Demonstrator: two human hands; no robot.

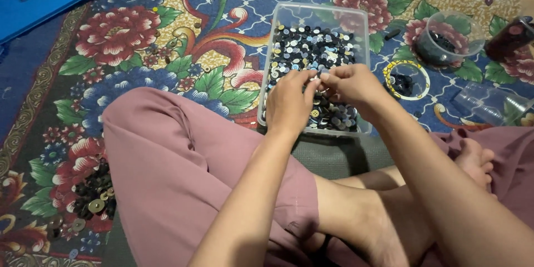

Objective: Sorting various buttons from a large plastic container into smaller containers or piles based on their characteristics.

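I saw my left hand (288, 103) and right hand (349, 84) meet fingertip to fingertip, pinching one small pale button (317, 78) between them. Directly beneath lay a clear plastic tray (364, 28) heaped with dark, blue and white buttons (311, 50). Right of them stood a clear cup (448, 38).

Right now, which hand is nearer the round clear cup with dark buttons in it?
Right. The right hand is over the clear bin, closer to the round clear cup at upper right. The left hand sits beside it, farther from the cup.
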